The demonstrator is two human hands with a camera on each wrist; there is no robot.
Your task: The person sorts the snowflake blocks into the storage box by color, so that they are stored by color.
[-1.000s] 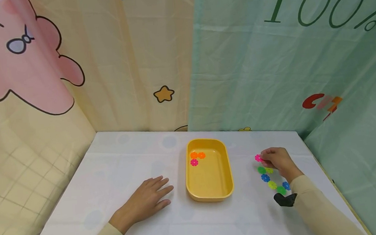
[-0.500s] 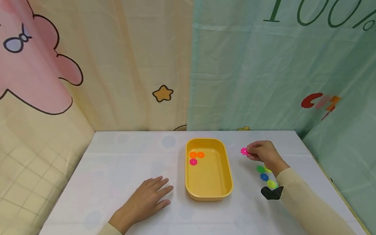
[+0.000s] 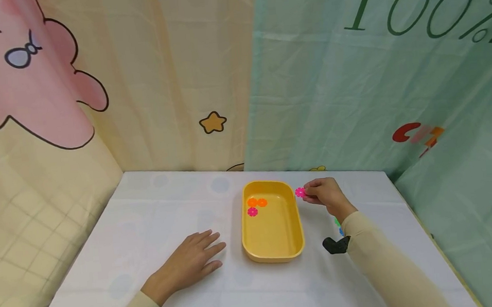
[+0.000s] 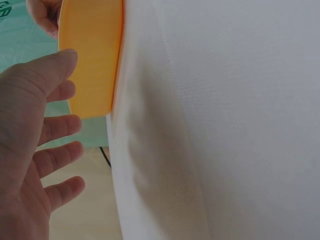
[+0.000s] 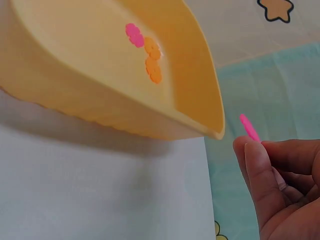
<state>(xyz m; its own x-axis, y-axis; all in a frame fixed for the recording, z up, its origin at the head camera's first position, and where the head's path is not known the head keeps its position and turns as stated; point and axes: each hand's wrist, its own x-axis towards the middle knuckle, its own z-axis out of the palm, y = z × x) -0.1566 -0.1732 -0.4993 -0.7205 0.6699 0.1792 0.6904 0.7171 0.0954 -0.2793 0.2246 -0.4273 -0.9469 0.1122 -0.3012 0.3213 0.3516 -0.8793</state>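
Note:
Between thumb and fingers my right hand (image 3: 326, 196) pinches a pink flower-shaped disc (image 3: 300, 192), held in the air just off the right rim of the yellow tray (image 3: 277, 257). The right wrist view shows this pink disc (image 5: 249, 127) edge-on at the fingertips. Two orange flower-shaped discs (image 3: 262, 203) and another pink one (image 3: 252, 212) lie at the far left inside the tray. To the tray's left, my left hand (image 3: 189, 261) holds nothing, its fingers spread above the table; the left wrist view shows a gap between hand and tablecloth.
A green disc (image 3: 337, 222) and a blue disc (image 3: 341, 232) peek out beside my right sleeve, which hides whatever lies behind it. The white-covered table (image 3: 224, 301) ends at printed curtains (image 3: 178, 81) behind and at the sides.
My right hand has carried the pink disc up and left, from beside the loose discs to the tray's right rim. The right sleeve now covers most of those discs. My left hand stays put.

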